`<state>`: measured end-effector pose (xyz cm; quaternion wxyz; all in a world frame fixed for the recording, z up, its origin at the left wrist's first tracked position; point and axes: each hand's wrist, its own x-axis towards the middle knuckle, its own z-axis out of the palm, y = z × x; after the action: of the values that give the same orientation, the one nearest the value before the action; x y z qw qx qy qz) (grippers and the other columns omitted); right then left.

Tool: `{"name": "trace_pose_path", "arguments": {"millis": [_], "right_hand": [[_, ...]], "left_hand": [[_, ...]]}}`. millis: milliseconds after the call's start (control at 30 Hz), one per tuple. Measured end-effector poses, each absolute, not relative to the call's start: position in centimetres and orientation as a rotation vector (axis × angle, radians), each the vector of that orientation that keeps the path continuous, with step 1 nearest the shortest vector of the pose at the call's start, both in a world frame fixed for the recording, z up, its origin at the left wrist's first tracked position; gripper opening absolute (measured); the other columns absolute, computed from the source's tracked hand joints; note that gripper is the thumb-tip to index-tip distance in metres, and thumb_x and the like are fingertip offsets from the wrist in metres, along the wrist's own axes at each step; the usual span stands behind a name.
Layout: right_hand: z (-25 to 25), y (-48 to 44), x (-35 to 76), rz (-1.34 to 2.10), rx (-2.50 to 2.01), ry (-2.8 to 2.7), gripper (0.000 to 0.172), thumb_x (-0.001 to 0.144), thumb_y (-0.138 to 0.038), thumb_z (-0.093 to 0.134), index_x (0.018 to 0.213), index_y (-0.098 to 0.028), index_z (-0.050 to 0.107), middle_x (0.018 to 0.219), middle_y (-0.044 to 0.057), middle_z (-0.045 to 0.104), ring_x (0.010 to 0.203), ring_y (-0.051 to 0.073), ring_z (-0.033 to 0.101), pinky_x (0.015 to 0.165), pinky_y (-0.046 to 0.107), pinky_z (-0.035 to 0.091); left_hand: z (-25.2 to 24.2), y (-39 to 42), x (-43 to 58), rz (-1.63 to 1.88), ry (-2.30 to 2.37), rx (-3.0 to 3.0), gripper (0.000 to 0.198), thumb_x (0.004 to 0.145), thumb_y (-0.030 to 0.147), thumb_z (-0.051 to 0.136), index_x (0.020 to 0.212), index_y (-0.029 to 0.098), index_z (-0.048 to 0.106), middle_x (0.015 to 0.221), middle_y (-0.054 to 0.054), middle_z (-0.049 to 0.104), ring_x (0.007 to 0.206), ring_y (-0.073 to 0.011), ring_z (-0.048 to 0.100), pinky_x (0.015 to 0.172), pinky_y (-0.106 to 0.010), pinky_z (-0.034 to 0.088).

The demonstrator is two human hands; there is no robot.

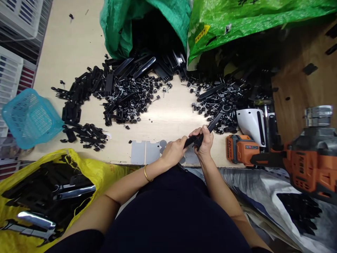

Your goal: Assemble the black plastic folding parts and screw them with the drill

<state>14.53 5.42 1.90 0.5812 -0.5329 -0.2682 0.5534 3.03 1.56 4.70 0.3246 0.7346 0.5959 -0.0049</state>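
Observation:
Both hands meet at the near edge of the wooden table (168, 123) on one long black plastic handle (214, 123). My right hand (204, 140) is wrapped round its lower part, and the handle slants up and right out of that fist. My left hand (173, 151), with a gold bangle on the wrist, is closed on the handle's near end, touching the right hand. Behind the hands lie two heaps of black-capped screws (131, 95) and small black plastic parts (223, 98).
A green sack (147, 21) of black parts opens at the back, a second green bag (237, 21) beside it. A blue basket (28, 117) stands left, a yellow bag (47, 196) of handles near left. An orange cordless driver (308, 158) and battery (239, 149) sit right.

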Motion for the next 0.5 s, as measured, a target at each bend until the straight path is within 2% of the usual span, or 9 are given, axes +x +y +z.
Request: {"name": "trace_pose_path", "arguments": {"millis": [100,167,233,300,333,433,500], "right_hand": [[1.3,3.8,16.5,1.399,-1.379,-0.650,0.037,0.075,-0.056,0.061,0.072,-0.019,0.056,0.062,0.000,0.064,0.061,0.014,0.064,0.053,0.023,0.051],[1.7,2.2,19.0,1.625,-1.533,-0.790,0.039,0.070,-0.055,0.067,0.079,-0.018,0.060,0.067,0.002,0.068,0.058,0.014,0.063,0.048,0.023,0.050],[2.6,1.4,21.5,1.980,-1.641,-1.020,0.040,0.068,-0.054,0.070,0.070,-0.016,0.060,0.062,0.005,0.067,0.048,0.014,0.061,0.042,0.024,0.048],[3.5,2.1,23.0,2.031,-1.650,-1.263,0.040,0.073,-0.055,0.066,0.066,-0.016,0.059,0.059,0.005,0.066,0.045,0.014,0.058,0.042,0.025,0.046],[3.8,3.2,23.1,1.894,-1.668,-1.382,0.039,0.076,-0.054,0.062,0.067,-0.016,0.058,0.060,0.005,0.065,0.045,0.014,0.057,0.044,0.025,0.045],[3.2,8.7,20.8,1.121,-1.802,-1.658,0.023,0.080,-0.039,0.061,0.072,-0.019,0.057,0.069,0.005,0.065,0.058,0.017,0.058,0.058,0.030,0.047],[1.9,13.2,18.2,0.711,-1.834,-1.795,0.011,0.077,-0.026,0.063,0.081,-0.018,0.058,0.084,0.010,0.066,0.080,0.024,0.059,0.075,0.038,0.047]], "left_hand": [[3.8,3.1,1.4,-0.046,1.429,1.951,0.026,0.088,0.033,0.056,0.111,0.023,0.049,0.093,-0.004,0.066,0.082,-0.0208,0.065,0.066,-0.027,0.047],[3.1,4.3,0.0,-0.087,1.367,2.049,0.023,0.085,0.032,0.059,0.105,0.024,0.053,0.097,-0.005,0.063,0.089,-0.0211,0.063,0.069,-0.027,0.047],[2.5,5.2,-1.2,-0.118,1.327,2.187,0.019,0.082,0.026,0.063,0.100,0.023,0.055,0.104,-0.007,0.060,0.101,-0.0221,0.058,0.074,-0.028,0.048],[2.1,5.8,-1.7,-0.124,1.269,2.274,0.022,0.080,0.023,0.065,0.099,0.022,0.055,0.107,-0.008,0.057,0.108,-0.0231,0.054,0.077,-0.029,0.048],[2.1,6.0,-1.8,-0.116,1.229,2.281,0.029,0.078,0.025,0.067,0.103,0.021,0.054,0.109,-0.009,0.057,0.109,-0.0236,0.053,0.078,-0.030,0.048],[2.6,7.1,-2.3,-0.049,1.098,2.168,0.058,0.073,0.038,0.072,0.122,0.019,0.047,0.116,-0.010,0.057,0.108,-0.0237,0.054,0.083,-0.031,0.047],[3.2,8.6,-3.0,0.042,1.118,2.064,0.055,0.078,0.038,0.066,0.125,0.019,0.046,0.119,-0.009,0.057,0.105,-0.0213,0.056,0.085,-0.030,0.046]]}}
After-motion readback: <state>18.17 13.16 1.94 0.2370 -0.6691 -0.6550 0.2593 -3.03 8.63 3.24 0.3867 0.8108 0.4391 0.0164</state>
